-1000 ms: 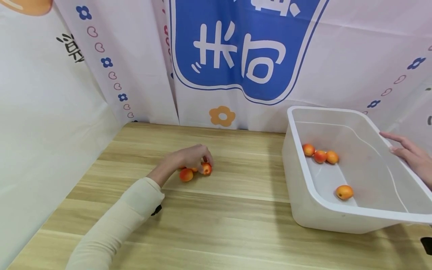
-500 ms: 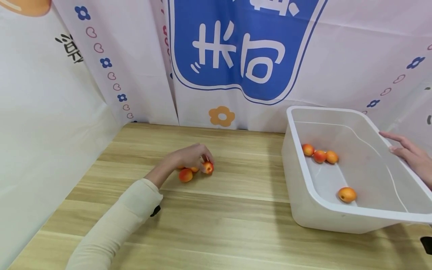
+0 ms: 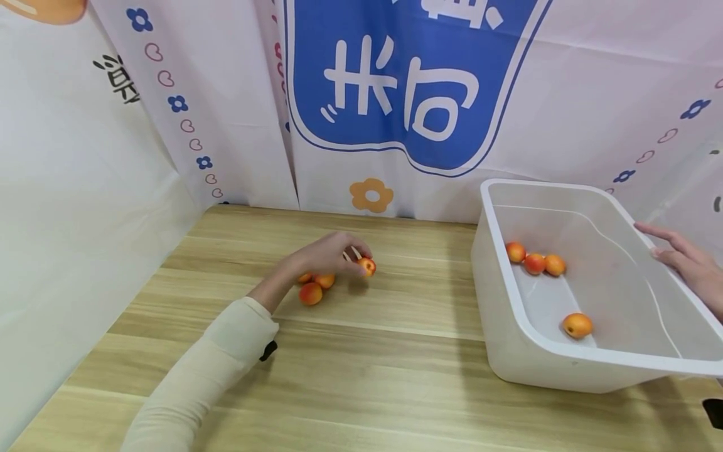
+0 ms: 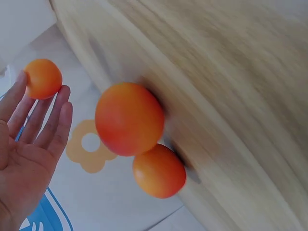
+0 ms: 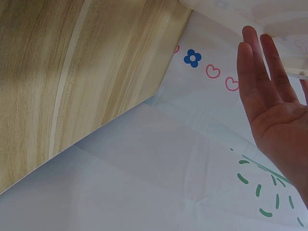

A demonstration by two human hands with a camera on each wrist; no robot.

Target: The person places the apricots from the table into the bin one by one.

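The grip of the left hand pinches one held fruit between thumb and fingertips. The worktop spans the work area, with the white container at its right side. The right hand is placed at the right rim of the container, fingers extended. Judged from the present layout, the work in hand is about midway. Four fruits are inside the container: a row of three at the far left of the floor, and a single fruit set apart towards the near end. One fruit is in the left grip. A cluster of three lies on the worktop, bunched beside the left wrist; the rearmost is partly covered by the arm, and only two show in the left wrist view. The held fruit sits at the outer end of the grip, clear of the palm, with the thumb on one side and fingertips on the other. It appears raised just above the worktop, to the right of the cluster and well apart from the container.
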